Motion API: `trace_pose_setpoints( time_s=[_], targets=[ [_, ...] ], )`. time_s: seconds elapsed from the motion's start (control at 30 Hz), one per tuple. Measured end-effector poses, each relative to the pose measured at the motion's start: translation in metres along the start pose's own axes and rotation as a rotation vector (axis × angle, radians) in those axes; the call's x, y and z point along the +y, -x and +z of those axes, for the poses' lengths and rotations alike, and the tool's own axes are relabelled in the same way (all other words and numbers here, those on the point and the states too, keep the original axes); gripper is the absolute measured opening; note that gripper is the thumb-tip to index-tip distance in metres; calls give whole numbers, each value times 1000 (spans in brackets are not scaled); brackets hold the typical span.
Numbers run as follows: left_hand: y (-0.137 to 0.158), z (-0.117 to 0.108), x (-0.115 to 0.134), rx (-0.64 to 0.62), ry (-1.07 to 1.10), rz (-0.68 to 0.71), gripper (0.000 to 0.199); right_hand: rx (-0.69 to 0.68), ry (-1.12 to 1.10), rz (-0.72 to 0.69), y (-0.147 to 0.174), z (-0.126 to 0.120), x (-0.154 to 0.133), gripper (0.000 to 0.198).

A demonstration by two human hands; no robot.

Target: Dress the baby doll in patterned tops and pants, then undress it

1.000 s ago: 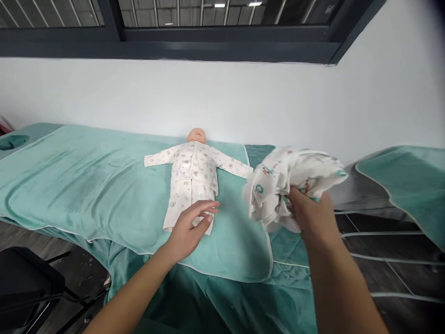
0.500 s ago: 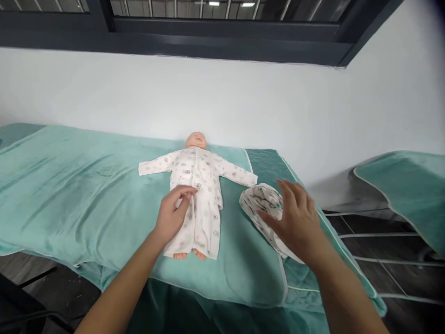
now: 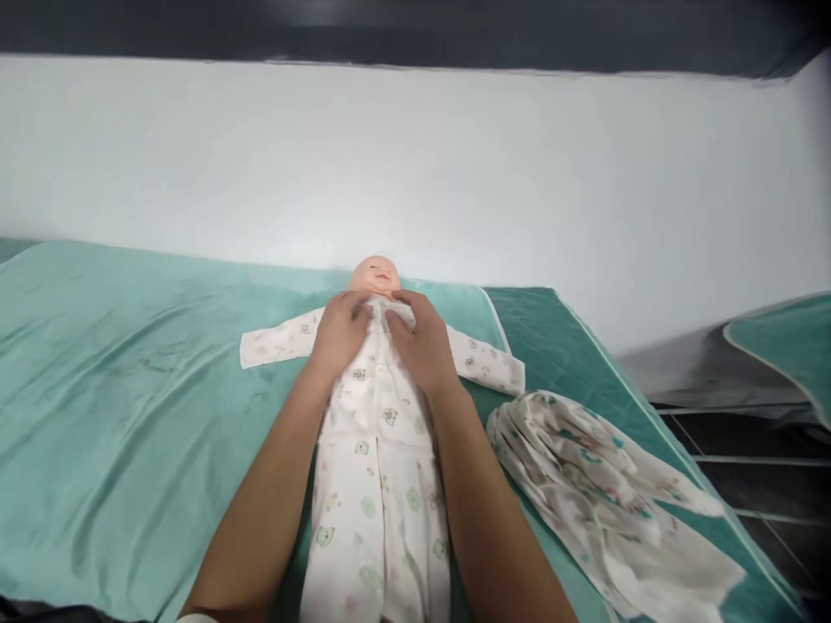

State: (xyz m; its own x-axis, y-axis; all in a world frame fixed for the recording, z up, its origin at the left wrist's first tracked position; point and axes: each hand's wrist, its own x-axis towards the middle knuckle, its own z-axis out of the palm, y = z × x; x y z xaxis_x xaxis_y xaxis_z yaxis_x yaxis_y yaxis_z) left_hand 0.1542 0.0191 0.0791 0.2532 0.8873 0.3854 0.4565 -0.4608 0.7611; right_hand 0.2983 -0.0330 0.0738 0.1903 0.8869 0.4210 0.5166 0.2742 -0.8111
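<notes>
A baby doll (image 3: pixel 375 273) lies face up on the bed, its head toward the wall. It wears a white printed baby shirt (image 3: pixel 380 389) with the sleeves spread out to both sides, and matching pants (image 3: pixel 347 536). My left hand (image 3: pixel 341 333) is closed at the left side of the shirt's collar, just below the doll's chin. At the collar's right side, my right hand (image 3: pixel 425 342) has its thumb and fingers closed on the fabric. Both hands partly cover the doll's shoulders. The doll's feet are out of view.
Bunched white printed cloth (image 3: pixel 584 476) lies to the right of the doll. A light green blanket (image 3: pixel 143 415) covers the bed, with darker green fabric (image 3: pixel 529 324) at its right end. A white wall (image 3: pixel 415 164) rises behind. Metal rails (image 3: pixel 766 461) show at the far right.
Both hands have moved forward, from above the doll's waist and the bunched cloth to the shirt's collar. The view has come closer and lower.
</notes>
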Motion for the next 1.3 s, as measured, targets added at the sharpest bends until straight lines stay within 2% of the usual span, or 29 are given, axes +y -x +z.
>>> trace_pose_setpoints(
  time_s=[0.13,0.27,0.43,0.77,0.83,1.07,1.3],
  targets=[
    [-1,6,-6,-32,27,-10,30,-53,-116,78,-3,5,17,26],
    [3,6,-7,-42,16,-26,31,-55,-159,65,4,4,21,24],
    [3,4,-4,-67,6,-38,33,-68,-109,24,1,5,19,21],
    [5,3,-3,-95,17,-19,38,-193,23,-70,0,4,19,33],
    [6,3,-4,-95,14,-15,38,-170,2,-53,1,5,20,31],
    [12,4,-1,-60,-83,9,37,8,-274,146,4,7,20,15],
    [22,6,5,6,-118,45,30,75,-291,54,11,5,14,13]
  ],
)
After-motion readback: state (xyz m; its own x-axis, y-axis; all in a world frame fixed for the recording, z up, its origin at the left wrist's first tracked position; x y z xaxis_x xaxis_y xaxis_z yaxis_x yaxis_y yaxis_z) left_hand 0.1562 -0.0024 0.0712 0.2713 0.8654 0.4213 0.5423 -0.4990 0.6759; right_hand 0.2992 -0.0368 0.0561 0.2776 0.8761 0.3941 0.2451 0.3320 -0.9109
